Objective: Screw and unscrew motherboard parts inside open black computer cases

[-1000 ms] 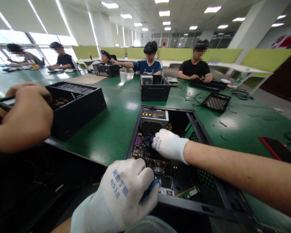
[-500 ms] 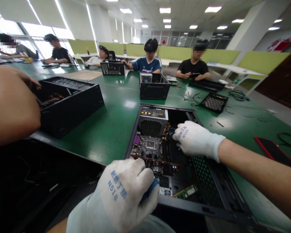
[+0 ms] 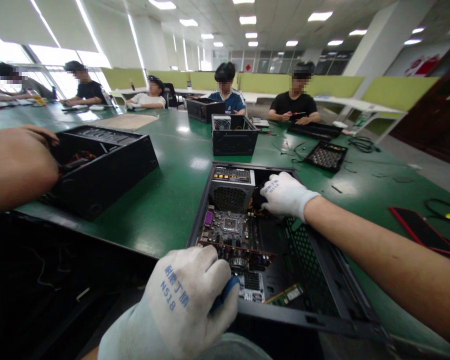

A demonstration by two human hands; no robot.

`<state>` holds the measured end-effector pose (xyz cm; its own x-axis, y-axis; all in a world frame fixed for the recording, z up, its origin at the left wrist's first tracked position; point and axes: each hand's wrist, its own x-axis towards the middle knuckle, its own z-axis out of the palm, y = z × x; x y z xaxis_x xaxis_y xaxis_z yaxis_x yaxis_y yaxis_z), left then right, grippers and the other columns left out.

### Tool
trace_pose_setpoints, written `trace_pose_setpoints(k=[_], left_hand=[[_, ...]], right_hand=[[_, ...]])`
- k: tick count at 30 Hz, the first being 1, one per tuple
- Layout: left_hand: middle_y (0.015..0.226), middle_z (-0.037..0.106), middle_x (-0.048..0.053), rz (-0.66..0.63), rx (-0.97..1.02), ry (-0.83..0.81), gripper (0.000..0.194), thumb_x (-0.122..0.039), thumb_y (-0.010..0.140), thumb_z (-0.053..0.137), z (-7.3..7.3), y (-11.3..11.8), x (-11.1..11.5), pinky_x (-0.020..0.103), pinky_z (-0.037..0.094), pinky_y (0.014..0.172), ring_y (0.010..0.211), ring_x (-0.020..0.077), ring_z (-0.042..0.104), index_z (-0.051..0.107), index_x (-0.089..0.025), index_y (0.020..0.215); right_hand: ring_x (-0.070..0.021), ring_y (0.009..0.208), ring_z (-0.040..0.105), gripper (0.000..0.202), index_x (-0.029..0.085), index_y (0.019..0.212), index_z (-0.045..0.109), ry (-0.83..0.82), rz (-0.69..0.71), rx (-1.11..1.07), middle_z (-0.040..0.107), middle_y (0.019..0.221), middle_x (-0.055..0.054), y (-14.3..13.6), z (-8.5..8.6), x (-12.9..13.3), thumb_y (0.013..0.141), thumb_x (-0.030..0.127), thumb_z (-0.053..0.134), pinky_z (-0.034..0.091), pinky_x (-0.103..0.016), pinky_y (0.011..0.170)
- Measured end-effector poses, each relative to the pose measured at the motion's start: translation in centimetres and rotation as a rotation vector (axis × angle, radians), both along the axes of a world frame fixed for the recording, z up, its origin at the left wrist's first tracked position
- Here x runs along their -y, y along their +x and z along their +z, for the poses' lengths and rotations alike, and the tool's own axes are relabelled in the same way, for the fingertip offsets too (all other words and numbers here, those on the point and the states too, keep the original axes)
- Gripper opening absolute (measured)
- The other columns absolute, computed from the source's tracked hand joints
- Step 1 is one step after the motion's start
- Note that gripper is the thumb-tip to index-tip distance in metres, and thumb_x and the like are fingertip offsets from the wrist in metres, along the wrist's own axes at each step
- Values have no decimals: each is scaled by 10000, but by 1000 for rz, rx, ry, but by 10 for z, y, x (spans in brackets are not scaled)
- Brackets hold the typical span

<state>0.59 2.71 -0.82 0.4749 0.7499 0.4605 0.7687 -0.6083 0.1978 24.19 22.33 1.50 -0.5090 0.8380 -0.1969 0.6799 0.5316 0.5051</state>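
An opened black computer case (image 3: 281, 311) lies in front of me, open side up. Inside it are a power supply (image 3: 230, 197), a motherboard (image 3: 219, 232) with a bare socket, and an expansion card (image 3: 255, 256). A loose memory stick (image 3: 287, 295) rests in the near part. My gloved left hand (image 3: 187, 295) is closed at the near left edge, with something blue between thumb and fingers whose kind is hidden. Beside the power supply, my gloved right hand (image 3: 283, 195) reaches in with fingers curled at dark cables or parts; what they grip is hidden.
To the left, another person's arm (image 3: 18, 167) reaches into a second case (image 3: 108, 175). A third case (image 3: 234, 142) stands beyond mine. A black tray (image 3: 326, 156), cables (image 3: 362, 144) and a red-edged black panel (image 3: 422, 230) lie right. Several people sit across the table.
My right hand has shifted slightly away from me and left, closer to the power supply. My left hand keeps its grip. Across the table, a person's case has turned and moved right.
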Motion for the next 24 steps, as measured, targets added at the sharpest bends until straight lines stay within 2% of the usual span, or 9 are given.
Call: trace_pose_setpoints(k=[3,7,13,18,24], left_hand=[[749,550,2,2,3,-13,193,-300,936,577,-1,0,0,347,301,561,628,181,507,522,-237,763],[755,551,3,3,9,-64,198,-316,943,563,4,0,1,340,320,564,632,176,512,534,-234,765],[789,568,-9,-61,-84,-222,196,-340,954,563,26,2,-10,325,374,590,675,167,542,501,-235,801],[913,634,15,-80,-250,-223,156,-365,982,526,37,21,-52,336,490,738,832,201,638,539,-228,908],[1109,700,114,-53,-624,-333,309,-390,947,550,24,55,-127,372,563,837,971,273,711,622,-163,1143]], right_hand=[[-324,1017,663,438,164,991,772,66,14,-129,768,1001,-162,9,3,3,957,523,524,419,-397,811],[-280,935,661,473,164,920,747,151,56,-412,759,936,-144,27,5,13,986,544,474,411,-363,809],[-232,832,634,455,177,883,750,75,44,-777,740,875,-97,43,2,30,984,545,502,427,-326,755],[-252,871,642,425,164,942,763,92,45,-876,746,912,-107,44,-1,29,964,531,550,445,-346,793],[-268,935,641,430,148,1008,765,81,52,-890,745,972,-126,45,-1,31,969,518,549,450,-362,853]])
